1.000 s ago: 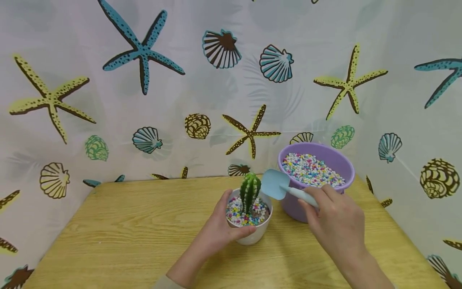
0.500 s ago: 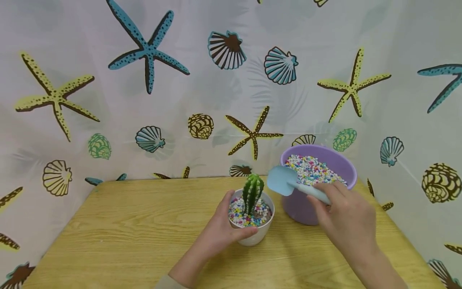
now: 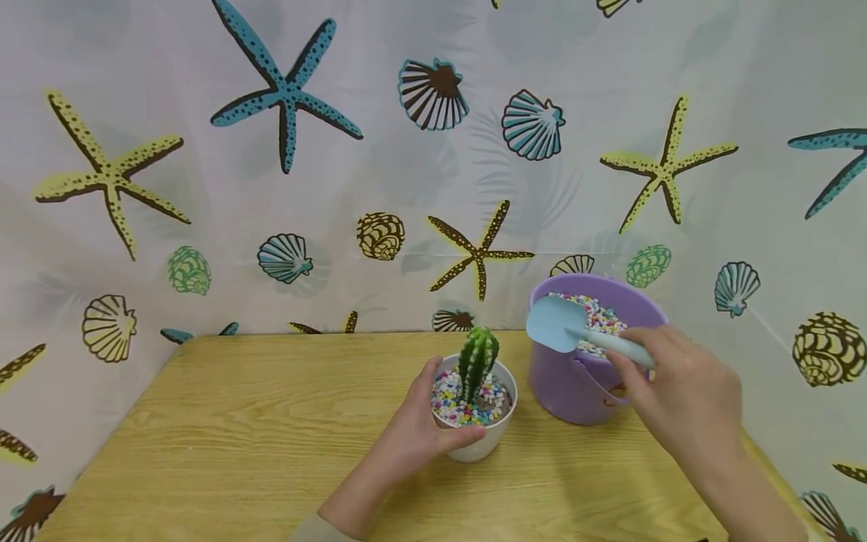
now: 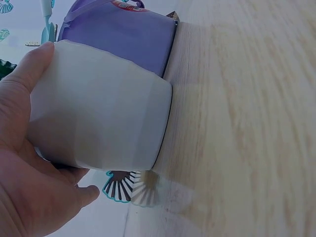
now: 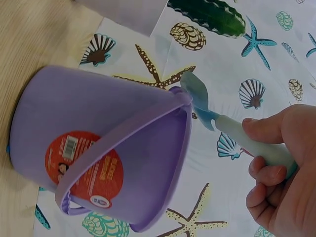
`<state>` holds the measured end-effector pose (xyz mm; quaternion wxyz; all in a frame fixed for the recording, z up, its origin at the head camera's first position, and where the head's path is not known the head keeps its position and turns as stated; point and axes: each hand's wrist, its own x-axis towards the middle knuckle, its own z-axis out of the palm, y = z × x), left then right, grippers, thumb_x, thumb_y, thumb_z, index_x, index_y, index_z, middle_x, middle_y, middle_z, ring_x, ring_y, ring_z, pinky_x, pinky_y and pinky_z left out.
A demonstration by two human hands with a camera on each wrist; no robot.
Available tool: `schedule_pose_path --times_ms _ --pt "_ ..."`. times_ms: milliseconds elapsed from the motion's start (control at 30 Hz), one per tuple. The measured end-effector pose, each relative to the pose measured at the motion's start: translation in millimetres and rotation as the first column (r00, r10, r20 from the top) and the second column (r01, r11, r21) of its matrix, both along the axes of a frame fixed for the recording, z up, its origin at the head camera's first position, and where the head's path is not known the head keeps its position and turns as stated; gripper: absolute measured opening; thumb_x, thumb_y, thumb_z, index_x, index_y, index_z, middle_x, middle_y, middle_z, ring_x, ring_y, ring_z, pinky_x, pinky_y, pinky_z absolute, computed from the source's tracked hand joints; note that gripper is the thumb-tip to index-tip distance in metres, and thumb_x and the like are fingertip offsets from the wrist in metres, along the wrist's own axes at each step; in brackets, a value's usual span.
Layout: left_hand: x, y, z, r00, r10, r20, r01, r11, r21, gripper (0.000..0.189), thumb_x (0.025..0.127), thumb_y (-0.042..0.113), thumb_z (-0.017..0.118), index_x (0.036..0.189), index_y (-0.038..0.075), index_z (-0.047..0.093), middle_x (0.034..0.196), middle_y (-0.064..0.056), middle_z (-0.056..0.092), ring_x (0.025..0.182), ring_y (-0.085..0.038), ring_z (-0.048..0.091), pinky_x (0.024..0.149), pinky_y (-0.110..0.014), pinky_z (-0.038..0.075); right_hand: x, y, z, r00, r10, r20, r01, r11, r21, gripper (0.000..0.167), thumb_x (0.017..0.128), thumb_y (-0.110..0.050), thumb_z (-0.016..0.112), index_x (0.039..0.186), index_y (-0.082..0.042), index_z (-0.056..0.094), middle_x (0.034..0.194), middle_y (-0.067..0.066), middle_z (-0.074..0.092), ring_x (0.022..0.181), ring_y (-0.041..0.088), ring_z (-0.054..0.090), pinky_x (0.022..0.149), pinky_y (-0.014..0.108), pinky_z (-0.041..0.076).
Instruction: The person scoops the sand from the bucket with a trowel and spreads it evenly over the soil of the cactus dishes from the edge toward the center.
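Observation:
My left hand (image 3: 420,429) grips the near left side of a white pot (image 4: 98,108), thumb at the front and fingers round the side. Upright in the pot stands a green ribbed cactus (image 3: 477,363), with multicoloured pebbles (image 3: 450,403) around its base. My right hand (image 3: 684,384) holds a small light-blue shovel (image 3: 557,324) by its pale handle (image 5: 242,136). The shovel's blade overlaps the near left rim of a purple bucket (image 3: 562,384) in the head view. Inside the bucket are more multicoloured pebbles (image 3: 599,315), partly hidden by the shovel. No pebbles show on the blade.
Both pot and bucket stand on a wooden table (image 3: 271,429), the bucket behind and right of the pot. Its purple carrying handle (image 5: 118,138) hangs down the near side, over a red label (image 5: 101,182). A curtain (image 3: 325,181) printed with shells and starfish closes off the back and sides.
My right hand has carried the shovel rightward from beside the cactus to over the bucket's rim. My left hand stays on the pot. The whole head view has shifted slightly.

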<state>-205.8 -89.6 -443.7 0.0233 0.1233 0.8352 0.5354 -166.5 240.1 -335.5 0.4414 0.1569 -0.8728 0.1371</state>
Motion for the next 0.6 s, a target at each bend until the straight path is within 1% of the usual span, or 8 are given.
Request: schedule_pose_path --times_ms 267,433,500,600 --pt "-0.8 0.2 -0.6 1.000 0.001 -0.003 -0.001 1.000 -0.002 0.130 0.081 0.044 0.101 0.176 0.011 0.019 0.170 -0.025 0.036 0.153 -0.046 0.042 0.123 -0.065 0.037 -2.8 17.8 6.6 0.998 -0.052 0.017 0.052 0.999 0.014 0.029 0.086 -0.020 0.094 0.110 -0.010 0.082 0.092 0.007 0.077 0.058 0.024 0.063 0.044 0.032 0.032" --pt "-1.8 -0.2 -1.7 1.000 -0.001 -0.005 0.001 1.000 -0.007 0.130 0.081 0.046 0.101 0.176 0.013 0.019 0.170 -0.025 0.037 0.153 -0.046 0.043 0.123 -0.066 0.038 -5.2 28.4 9.9 0.996 -0.084 0.036 0.083 0.996 0.038 0.030 0.086 -0.023 0.094 0.109 -0.008 0.082 0.095 0.011 0.078 0.054 0.022 0.058 0.043 0.031 0.030" --pt "-2.1 -0.3 -1.8 1.000 0.000 -0.002 0.000 1.000 -0.009 0.130 0.081 0.046 0.101 0.176 0.013 0.019 0.170 -0.024 0.036 0.153 -0.046 0.043 0.123 -0.066 0.038 -6.6 32.2 11.5 0.994 -0.094 0.052 0.092 0.994 0.051 0.030 0.087 -0.022 0.094 0.110 -0.007 0.081 0.095 0.013 0.078 0.053 0.020 0.055 0.042 0.030 0.029" --pt "-1.9 -0.7 -1.9 1.000 0.001 -0.002 -0.001 1.000 -0.008 0.130 0.081 0.047 0.101 0.176 0.014 0.019 0.171 -0.023 0.035 0.153 -0.045 0.043 0.123 -0.065 0.038 -9.1 37.6 14.6 0.991 -0.105 0.080 0.100 0.993 0.065 0.031 0.088 -0.022 0.093 0.110 -0.006 0.080 0.097 0.015 0.078 0.055 0.023 0.058 0.041 0.031 0.031"
